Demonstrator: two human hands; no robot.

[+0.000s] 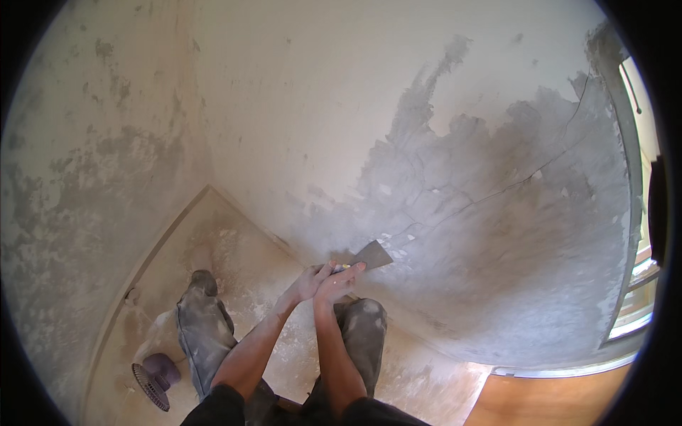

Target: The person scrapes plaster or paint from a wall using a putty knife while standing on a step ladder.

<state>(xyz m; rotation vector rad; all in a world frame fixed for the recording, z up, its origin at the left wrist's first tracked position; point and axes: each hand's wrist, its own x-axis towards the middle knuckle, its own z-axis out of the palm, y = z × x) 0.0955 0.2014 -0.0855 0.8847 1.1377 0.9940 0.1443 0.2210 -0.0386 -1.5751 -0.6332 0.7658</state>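
Both of my hands are together on a wide-bladed scraper [374,256] in front of my knees. My right hand [337,286] holds it by the handle, with a finger or thumb reaching the base of the blade. My left hand [308,283] closes on the handle's rear part, which the fingers mostly hide. The flat metal blade lies against or close to the lower wall [479,255]; whether it touches cannot be told. White flakes [394,246] cluster by the blade's edge. Around them, coating is gone and grey render shows, with a long thin crack [495,193] running up to the right.
A second patchy wall [96,175] meets this one in a corner at left. On the dusty floor [277,341] lies a small purple fan [155,375], near a translucent plastic sheet or bag [154,336]. A window [636,298] stands at right, above an orange-brown surface [549,396].
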